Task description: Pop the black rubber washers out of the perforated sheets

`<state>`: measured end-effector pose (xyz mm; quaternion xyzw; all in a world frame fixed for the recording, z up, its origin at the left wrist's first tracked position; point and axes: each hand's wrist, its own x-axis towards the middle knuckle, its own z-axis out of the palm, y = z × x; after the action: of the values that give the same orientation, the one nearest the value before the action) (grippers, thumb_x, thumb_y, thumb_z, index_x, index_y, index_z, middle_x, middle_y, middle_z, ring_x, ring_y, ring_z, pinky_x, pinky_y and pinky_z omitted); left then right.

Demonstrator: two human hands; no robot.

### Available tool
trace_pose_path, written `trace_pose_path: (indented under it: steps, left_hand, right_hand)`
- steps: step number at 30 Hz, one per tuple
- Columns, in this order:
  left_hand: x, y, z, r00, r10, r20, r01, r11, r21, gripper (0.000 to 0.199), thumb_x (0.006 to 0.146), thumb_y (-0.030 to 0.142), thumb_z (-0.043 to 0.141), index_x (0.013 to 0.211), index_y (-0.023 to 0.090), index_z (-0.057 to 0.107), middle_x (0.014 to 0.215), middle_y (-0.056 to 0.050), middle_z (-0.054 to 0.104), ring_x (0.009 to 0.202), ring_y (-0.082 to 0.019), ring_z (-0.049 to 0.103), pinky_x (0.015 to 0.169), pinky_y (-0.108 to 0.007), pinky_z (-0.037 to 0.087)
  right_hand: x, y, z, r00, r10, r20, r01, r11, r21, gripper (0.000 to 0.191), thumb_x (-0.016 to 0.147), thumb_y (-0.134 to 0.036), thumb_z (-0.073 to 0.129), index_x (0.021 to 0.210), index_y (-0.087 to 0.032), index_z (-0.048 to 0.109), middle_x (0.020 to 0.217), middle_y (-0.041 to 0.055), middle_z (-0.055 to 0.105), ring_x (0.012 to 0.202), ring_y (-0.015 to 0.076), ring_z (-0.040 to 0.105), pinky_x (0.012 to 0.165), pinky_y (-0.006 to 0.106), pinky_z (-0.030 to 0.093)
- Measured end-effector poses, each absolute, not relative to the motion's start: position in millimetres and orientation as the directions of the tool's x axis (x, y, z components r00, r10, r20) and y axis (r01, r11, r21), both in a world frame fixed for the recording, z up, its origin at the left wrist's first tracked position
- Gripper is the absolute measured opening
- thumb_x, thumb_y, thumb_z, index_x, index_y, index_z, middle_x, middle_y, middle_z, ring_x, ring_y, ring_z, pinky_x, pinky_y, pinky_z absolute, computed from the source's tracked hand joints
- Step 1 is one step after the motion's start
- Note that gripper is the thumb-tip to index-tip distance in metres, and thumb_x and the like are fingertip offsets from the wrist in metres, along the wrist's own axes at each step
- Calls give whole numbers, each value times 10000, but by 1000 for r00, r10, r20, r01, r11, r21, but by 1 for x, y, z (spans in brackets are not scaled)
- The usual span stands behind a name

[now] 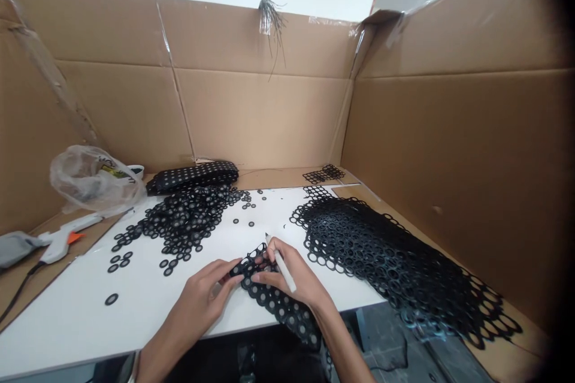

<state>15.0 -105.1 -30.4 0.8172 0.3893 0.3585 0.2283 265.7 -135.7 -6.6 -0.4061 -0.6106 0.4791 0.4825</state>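
My left hand (207, 293) pinches the left edge of a black ring mesh strip (281, 305) whose openings hold grey-centred discs. The strip runs down over the table's front edge towards my lap. A white pen-like tool (283, 269) with a dark tip lies in the grip of my right hand (294, 275), its tip pointing up and away. Thumb and fingers of that hand also touch the strip's upper end, where a few rings look open. Small black discs (188, 221) are heaped to the left of my hands. On the right is a large pile of ring mesh (359, 239).
Cardboard walls (260, 113) surround the white table (135, 317). At the left are a glue gun (60, 245) with a cord and a clear plastic bag (90, 182). A folded disc-filled strip (193, 176) sits at the back. A bundle of thin wires (271, 14) hangs from the back wall.
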Motion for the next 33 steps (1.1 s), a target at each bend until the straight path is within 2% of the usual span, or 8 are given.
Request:
trace_pose_path:
  steps: [5, 11, 15, 19, 23, 28, 31, 33]
  left_hand:
    - [17, -104, -23, 448, 850, 278, 426, -476, 770, 380, 1048, 522, 623, 1315, 314, 798, 1217, -88, 785, 1101, -280, 741, 877, -321, 615]
    - [15, -97, -15, 466, 881, 82, 279, -234, 931, 455, 1018, 594, 631, 829, 219, 808, 870, -65, 736, 882, -245, 659, 832, -320, 547]
    - [16, -89, -15, 397, 918, -17, 146, -45, 988, 417, 930, 570, 735, 830, 173, 812, 853, -83, 735, 842, -238, 646, 826, -346, 556]
    - [3, -63, -7, 206, 977, 53, 170, -90, 981, 536, 874, 634, 724, 1004, 127, 839, 960, -136, 774, 795, -234, 674, 735, -343, 568]
    - [-32, -15, 9, 53, 986, 155, 312, -164, 936, 667, 864, 716, 673, 1193, 152, 809, 965, -97, 765, 785, -216, 667, 707, -312, 546]
    - [-55, 10, 16, -28, 957, 289, 536, -230, 812, 733, 695, 610, 827, 1264, 149, 798, 1097, -116, 772, 610, -173, 576, 649, -338, 507]
    - [-38, -22, 10, 49, 928, 369, 567, -330, 755, 600, 842, 624, 743, 1286, 225, 797, 1180, -92, 764, 666, -181, 611, 699, -338, 528]
    - [-17, -53, 5, 234, 881, 411, 528, -470, 707, 442, 969, 586, 671, 1260, 285, 813, 1274, -76, 757, 880, -223, 709, 813, -332, 575]
  right_hand:
    - [266, -137, -13, -160, 967, 198, 101, 215, -971, 432, 824, -271, 841, 919, -258, 420, 930, -22, 618, 944, 218, 642, 820, 295, 486]
    - [256, -140, -9, -136, 953, 271, 131, 289, -948, 443, 839, -257, 812, 891, -258, 373, 859, -60, 488, 771, 148, 468, 714, 252, 384]
    - [252, -142, -8, -111, 949, 296, 195, 313, -930, 393, 863, -239, 768, 909, -257, 377, 853, -68, 460, 735, 135, 393, 693, 249, 351]
    - [252, -141, -12, -90, 951, 297, 228, 310, -923, 383, 860, -231, 759, 910, -254, 381, 854, -65, 481, 750, 138, 436, 706, 251, 358]
    - [255, -139, -16, -58, 965, 257, 214, 263, -941, 421, 862, -283, 781, 899, -258, 362, 872, -46, 539, 810, 172, 552, 734, 266, 407]
    - [253, -137, -18, -46, 979, 197, 206, 203, -957, 392, 860, -277, 765, 903, -259, 376, 887, -23, 616, 866, 214, 629, 756, 294, 451]
    - [251, -137, -18, -48, 978, 203, 223, 209, -952, 375, 859, -270, 756, 897, -258, 383, 871, -26, 618, 833, 205, 612, 729, 285, 433]
    - [250, -139, -17, -48, 972, 229, 240, 234, -942, 377, 863, -269, 756, 895, -258, 381, 845, -38, 593, 792, 185, 567, 715, 276, 411]
